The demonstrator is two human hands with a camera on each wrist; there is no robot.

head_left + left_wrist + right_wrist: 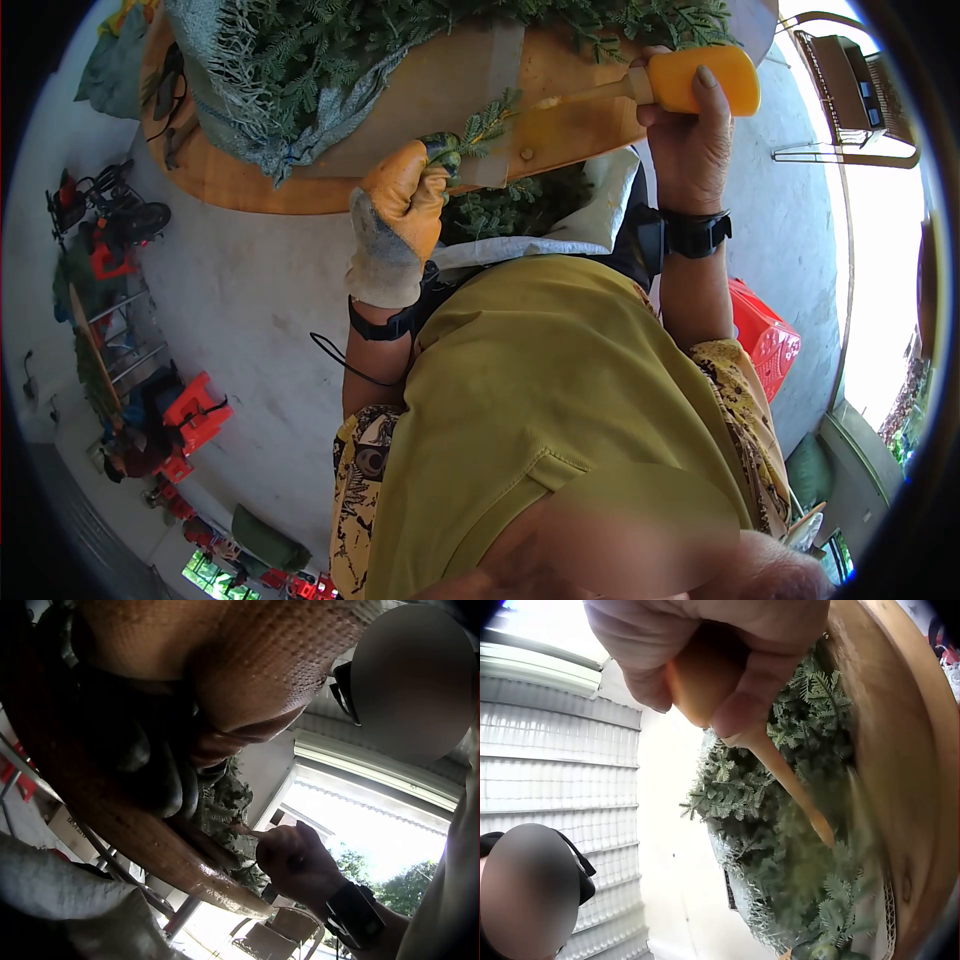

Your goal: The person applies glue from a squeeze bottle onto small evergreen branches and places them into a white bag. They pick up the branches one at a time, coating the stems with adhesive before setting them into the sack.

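- The left hand [398, 222], in a glove of orange and grey, pinches a small green twig [485, 128] at its lower end, above the near edge of the table [245, 197].
- The right hand [690, 150] is bare and grips a yellow bottle [738, 82], also near this edge; its long nozzle [590, 94] points to the twig. Whether the tip touches the needles, I cannot tell.
- The bottle looks light and rather soft, so it probably gives under the fingers; it is good to hold it around the body. If it is wet, it may slip.
- The nozzle seems thin and could bend when pushed.
- The twig must be very light, with a flexible stem; the needles may break off, so the bare stem end is the safer place to hold.
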